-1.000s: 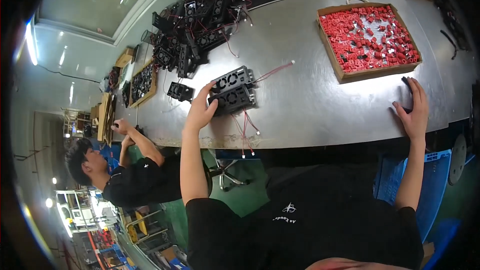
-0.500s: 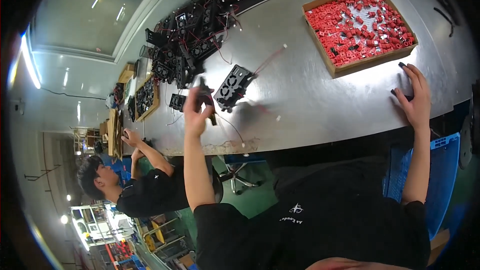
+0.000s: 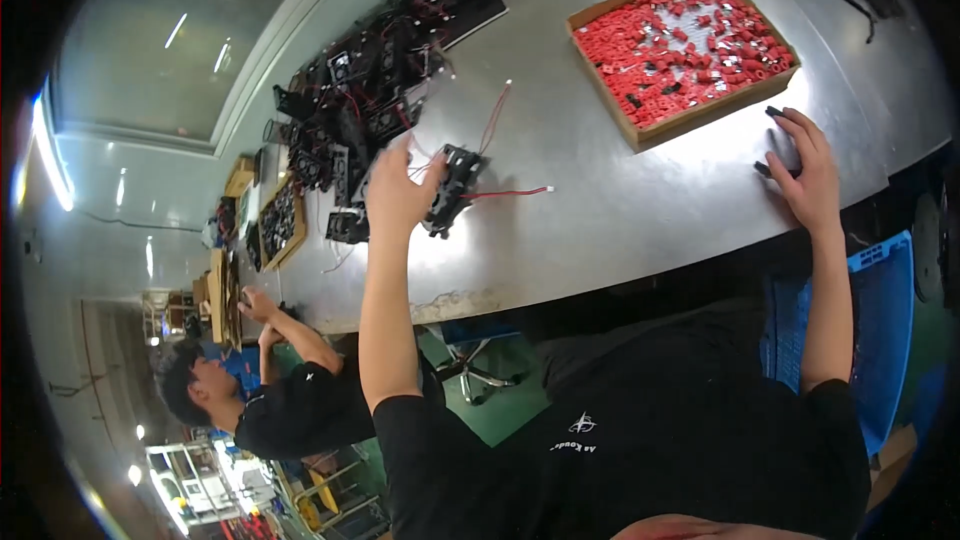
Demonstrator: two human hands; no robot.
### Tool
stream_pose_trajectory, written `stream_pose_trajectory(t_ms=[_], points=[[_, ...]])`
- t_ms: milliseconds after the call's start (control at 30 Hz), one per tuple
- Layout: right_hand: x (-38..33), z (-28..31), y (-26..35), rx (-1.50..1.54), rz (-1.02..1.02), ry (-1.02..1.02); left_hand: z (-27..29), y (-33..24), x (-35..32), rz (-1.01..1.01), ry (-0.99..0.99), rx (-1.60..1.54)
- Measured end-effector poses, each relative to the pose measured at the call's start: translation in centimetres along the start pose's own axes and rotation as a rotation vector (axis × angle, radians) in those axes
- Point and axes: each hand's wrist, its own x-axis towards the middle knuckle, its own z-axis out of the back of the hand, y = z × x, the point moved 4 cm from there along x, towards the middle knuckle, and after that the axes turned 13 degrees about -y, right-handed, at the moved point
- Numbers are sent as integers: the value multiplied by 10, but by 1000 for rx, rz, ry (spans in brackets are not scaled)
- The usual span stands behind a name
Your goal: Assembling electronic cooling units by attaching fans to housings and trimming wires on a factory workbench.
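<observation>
A metal table is spreading beneath everything, with a pile of black fan units lying between 11 and 12 o'clock from the left hand. At its 2 o'clock, a cardboard tray is holding red parts; the right hand is resting near the tray's 4 o'clock corner, fingers and thumb parted, dark at the tips. The left hand, much the nearer, is curving beside a black fan housing at its 3 o'clock, thumb overlapping the edge; whether it is gripping cannot be told. The housing's long axis is running from 1 to 7 o'clock, and a red wire is trailing toward 3.
</observation>
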Motion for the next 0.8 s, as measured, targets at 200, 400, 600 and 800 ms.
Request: stream_pose_trajectory(t_ms=[200, 400, 600, 800], points=[[2, 6, 11, 26, 34, -35, -19, -7, -28, -35, 115, 187], [-23, 10, 66, 552, -11, -116, 5, -63, -59, 30, -62, -617], [-23, -12, 132, 655, 141, 8, -5, -57, -37, 142, -182, -728], [-45, -36, 169, 1277, -241, 448, 3, -123, -111, 113, 194, -1690]])
